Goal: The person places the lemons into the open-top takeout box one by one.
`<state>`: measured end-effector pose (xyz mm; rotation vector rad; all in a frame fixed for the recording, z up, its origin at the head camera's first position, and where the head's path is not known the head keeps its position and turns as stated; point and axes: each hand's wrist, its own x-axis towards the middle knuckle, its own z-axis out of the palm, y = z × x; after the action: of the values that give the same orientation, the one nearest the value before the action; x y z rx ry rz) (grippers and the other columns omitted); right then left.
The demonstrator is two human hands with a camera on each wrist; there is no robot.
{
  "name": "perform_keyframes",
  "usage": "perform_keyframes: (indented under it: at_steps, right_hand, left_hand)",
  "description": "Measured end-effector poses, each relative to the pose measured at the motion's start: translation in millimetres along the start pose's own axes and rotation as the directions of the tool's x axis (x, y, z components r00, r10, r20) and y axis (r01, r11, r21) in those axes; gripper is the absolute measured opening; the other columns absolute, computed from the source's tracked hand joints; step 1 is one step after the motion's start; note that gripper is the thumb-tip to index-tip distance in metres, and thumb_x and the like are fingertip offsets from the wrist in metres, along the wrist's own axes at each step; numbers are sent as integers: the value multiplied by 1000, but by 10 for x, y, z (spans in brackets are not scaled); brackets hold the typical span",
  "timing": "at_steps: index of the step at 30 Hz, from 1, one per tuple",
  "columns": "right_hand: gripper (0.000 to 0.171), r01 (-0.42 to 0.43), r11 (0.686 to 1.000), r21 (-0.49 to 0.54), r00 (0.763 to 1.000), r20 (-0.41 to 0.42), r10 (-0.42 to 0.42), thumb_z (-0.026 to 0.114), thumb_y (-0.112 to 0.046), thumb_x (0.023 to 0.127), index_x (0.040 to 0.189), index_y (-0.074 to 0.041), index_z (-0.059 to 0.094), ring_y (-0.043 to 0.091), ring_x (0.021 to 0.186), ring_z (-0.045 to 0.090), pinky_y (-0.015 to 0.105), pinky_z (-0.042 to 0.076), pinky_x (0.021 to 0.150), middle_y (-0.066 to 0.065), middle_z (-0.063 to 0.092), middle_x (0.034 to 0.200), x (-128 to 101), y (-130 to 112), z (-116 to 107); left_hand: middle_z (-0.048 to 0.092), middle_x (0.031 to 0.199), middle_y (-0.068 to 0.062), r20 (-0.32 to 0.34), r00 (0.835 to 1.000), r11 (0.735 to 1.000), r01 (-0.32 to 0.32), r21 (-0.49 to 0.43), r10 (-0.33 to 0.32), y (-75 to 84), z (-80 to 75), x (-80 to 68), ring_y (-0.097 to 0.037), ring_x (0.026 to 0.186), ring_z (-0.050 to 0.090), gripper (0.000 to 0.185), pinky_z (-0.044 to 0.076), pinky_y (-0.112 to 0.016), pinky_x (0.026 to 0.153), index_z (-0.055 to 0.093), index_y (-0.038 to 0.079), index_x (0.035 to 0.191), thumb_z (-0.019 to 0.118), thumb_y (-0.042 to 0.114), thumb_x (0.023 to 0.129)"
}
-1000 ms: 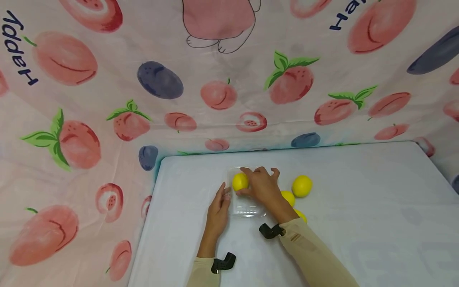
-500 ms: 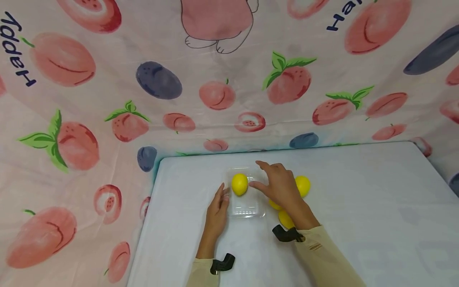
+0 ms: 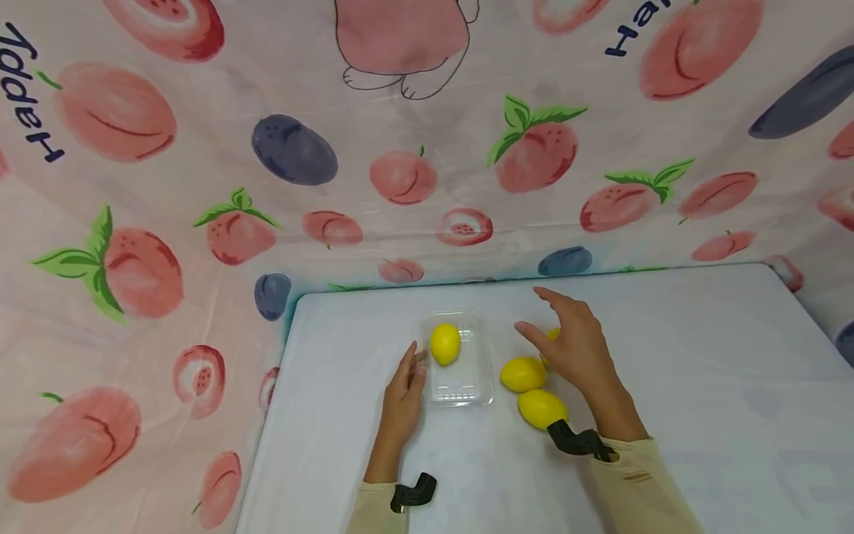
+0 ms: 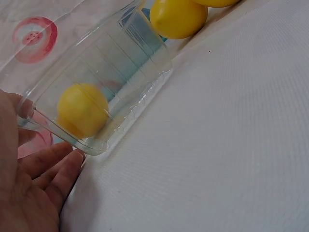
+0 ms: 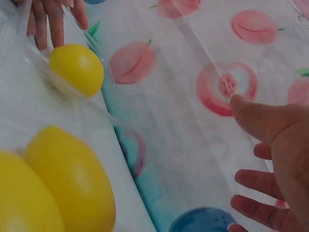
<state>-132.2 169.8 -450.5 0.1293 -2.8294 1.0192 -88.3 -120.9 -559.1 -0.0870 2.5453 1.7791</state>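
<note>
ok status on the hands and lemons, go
Left hand open, steadying clear tray. One lemon in tray. Right hand open, empty, above loose lemons. Nothing in the way.

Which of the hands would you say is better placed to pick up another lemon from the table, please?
The right hand, most likely. It hovers open above the loose lemons beside the clear tray. The left hand rests against the tray's left edge, on the far side from them.

yellow lemon (image 3: 445, 344) in clear tray (image 3: 460, 391)
</note>
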Motion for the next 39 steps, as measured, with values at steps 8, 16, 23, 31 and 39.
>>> perform_keyframes:
  at_steps: [8, 16, 23, 31, 39]
  right_hand:
    - [65, 18, 998, 53, 998, -63, -14, 74, -40, 94, 146, -8, 53, 39, 123, 52, 64, 41, 100, 19, 62, 138, -39, 290, -67]
    - [69, -57, 998, 35, 998, 25, 56, 70, -45, 95, 150, -10, 49, 45, 131, 45, 67, 36, 106, 22, 56, 145, -101, 556, -4]
    - [69, -58, 997, 50, 997, 47, 56, 71, -44, 94, 149, -8, 50, 44, 129, 48, 67, 40, 103, 22, 55, 146, -120, 741, 64]
    - [71, -75, 994, 84, 990, 123, 65, 73, -42, 94, 150, -7, 48, 44, 128, 51, 64, 44, 103, 23, 53, 147, -142, 894, 152]
    - [81, -82, 992, 98, 982, 181, 63, 75, -48, 91, 154, -9, 42, 44, 128, 51, 62, 43, 105, 25, 47, 152, -126, 1024, 217]
  left_hand:
    - [55, 151, 8, 0, 1000, 1000, 10, -3, -10, 26, 4, 10, -20, 134, 55, 52, 43, -47, 115, 35, 33, 159, 46, 35, 109]
    - [56, 150, 7, -8, 1000, 1000, 8, 6, -8, 26, 5, 21, -20, 135, 55, 52, 43, -46, 115, 35, 30, 160, 46, 33, 109]
    - [55, 151, 7, 3, 1000, 1000, -10, -1, 10, 17, 18, 37, -20, 135, 55, 52, 43, -47, 114, 34, 30, 160, 46, 34, 110]
    - [56, 150, 7, -17, 1000, 1000, -1, 6, 1, 15, 11, 32, -20, 134, 55, 53, 43, -47, 114, 34, 28, 160, 46, 36, 109]
    - [55, 150, 8, -23, 1000, 1000, 2, 7, -2, 21, 40, 40, -20, 134, 55, 52, 43, -47, 114, 34, 33, 160, 45, 39, 109]
